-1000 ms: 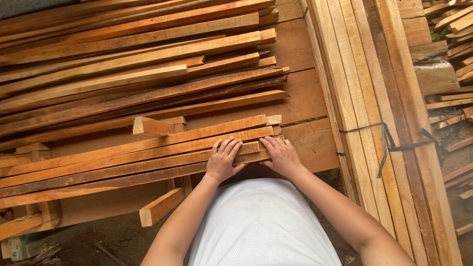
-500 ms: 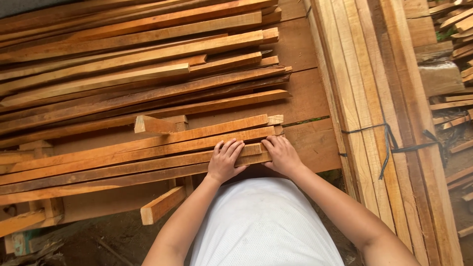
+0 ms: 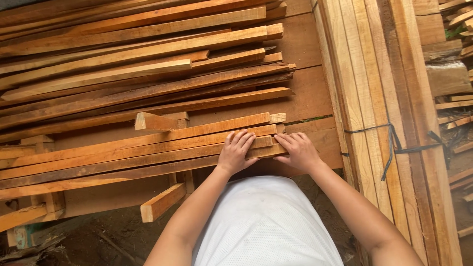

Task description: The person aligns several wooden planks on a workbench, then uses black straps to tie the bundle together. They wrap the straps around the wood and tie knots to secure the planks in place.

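Little has moved since the earlier pictures: both hands stay on the same near slats, only settling a touch closer to the slat ends.

Fingers (image 3: 242, 140) of the left hand (image 3: 235, 153) lie flat and close together, pressing down on top of the nearest wooden slats (image 3: 148, 152), not curled around them. The right hand (image 3: 298, 151) sits just beside it, its fingers (image 3: 287, 143) spread a little and laid against the right ends of those same slats, the palm resting on the board beneath. Neither hand grips anything; both simply rest on the wood.

These slats form a small bundle lying side by side, long and thin, running from the left edge toward the hands, on a rough plank table (image 3: 310, 93). A short wooden block (image 3: 153, 121) sits on the far side of the bundle, and another short block (image 3: 162, 202) juts out below the table's near edge. Farther away lies a loose pile of longer slats (image 3: 138, 54). To the right stands a stack of pale boards (image 3: 364, 98) bound with a dark strap (image 3: 389, 143).
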